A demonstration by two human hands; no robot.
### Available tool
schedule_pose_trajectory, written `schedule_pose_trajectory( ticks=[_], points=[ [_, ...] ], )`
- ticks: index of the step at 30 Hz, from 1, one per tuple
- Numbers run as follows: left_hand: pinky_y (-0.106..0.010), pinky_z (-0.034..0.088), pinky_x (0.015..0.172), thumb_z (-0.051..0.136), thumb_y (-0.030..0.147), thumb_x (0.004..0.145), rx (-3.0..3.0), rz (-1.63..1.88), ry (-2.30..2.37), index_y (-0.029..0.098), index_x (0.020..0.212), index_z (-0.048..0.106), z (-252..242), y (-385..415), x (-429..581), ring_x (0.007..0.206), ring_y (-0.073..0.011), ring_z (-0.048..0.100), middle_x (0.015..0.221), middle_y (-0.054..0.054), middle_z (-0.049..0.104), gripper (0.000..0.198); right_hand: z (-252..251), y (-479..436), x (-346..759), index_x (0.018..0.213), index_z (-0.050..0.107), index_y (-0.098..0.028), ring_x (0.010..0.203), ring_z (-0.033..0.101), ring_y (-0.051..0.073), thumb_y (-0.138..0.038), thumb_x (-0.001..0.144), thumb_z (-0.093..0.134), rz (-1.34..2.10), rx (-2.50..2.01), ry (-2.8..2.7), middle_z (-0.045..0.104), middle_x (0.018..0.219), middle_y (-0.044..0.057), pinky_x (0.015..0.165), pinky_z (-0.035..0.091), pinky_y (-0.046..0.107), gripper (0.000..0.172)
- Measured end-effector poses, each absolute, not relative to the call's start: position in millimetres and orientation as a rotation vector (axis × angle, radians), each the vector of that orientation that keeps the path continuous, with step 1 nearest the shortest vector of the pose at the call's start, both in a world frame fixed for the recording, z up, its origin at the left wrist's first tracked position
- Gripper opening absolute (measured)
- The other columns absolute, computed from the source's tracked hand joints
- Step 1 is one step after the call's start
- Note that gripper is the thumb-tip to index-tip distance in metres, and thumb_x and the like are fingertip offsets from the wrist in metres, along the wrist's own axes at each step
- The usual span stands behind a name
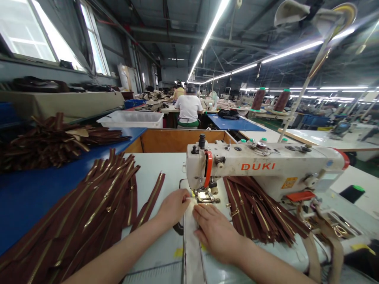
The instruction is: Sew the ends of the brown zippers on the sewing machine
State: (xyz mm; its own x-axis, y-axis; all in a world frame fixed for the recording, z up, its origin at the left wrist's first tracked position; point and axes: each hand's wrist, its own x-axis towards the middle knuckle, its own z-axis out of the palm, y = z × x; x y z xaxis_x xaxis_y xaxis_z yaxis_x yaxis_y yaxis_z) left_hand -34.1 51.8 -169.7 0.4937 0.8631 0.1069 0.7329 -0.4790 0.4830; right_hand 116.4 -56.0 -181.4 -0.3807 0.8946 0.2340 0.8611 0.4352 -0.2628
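A white sewing machine [231, 165] marked DUKI stands in front of me, its presser foot [205, 196] lit by a lamp. A long pale fabric strip [193, 252] runs from the foot toward me. My left hand [175, 205] is closed at the strip's left edge beside the foot, thumb and fingertips pinched together on it. Flat on the right side of the strip lies my right hand [217, 230], fingers stretched out just below the foot. A single brown zipper [151, 197] with metal teeth lies left of my left hand.
Many brown zippers [97, 205] are piled on the left, with another bundle [260, 213] under the machine's arm. A blue table [26, 201] holds more strips. A small tray [337, 223] sits at right. Ahead are a white bin [130, 118] and a seated person [188, 107].
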Motion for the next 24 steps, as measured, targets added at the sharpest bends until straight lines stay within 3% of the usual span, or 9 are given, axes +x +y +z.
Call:
schedule_pose_trajectory(
  ticks=[20,24],
  points=[
    [-0.027,0.039,0.066,0.050,0.019,0.080,2.360,0.495,1.397,0.020,0.080,0.058,-173.4,63.1,-22.8,0.075,-0.0205,0.061,0.073,-0.001,0.061,0.008,-192.2,-42.3,119.9,0.120,0.056,-0.009,0.114,0.050,0.024,-0.018,0.089,0.054,-0.026,-1.496,-2.305,0.061,0.119,0.012,0.103,0.039,0.038,0.033],
    [-0.032,0.042,0.081,0.051,0.014,0.079,2.418,0.543,1.373,0.017,0.091,0.060,-171.9,58.9,-26.9,0.091,-0.0231,0.059,0.091,-0.006,0.063,0.015,-188.3,-46.9,117.5,0.108,0.062,-0.010,0.109,0.053,0.022,-0.016,0.088,0.056,-0.008,-1.480,-2.345,0.064,0.112,0.010,0.100,0.041,0.036,0.022]
  ],
)
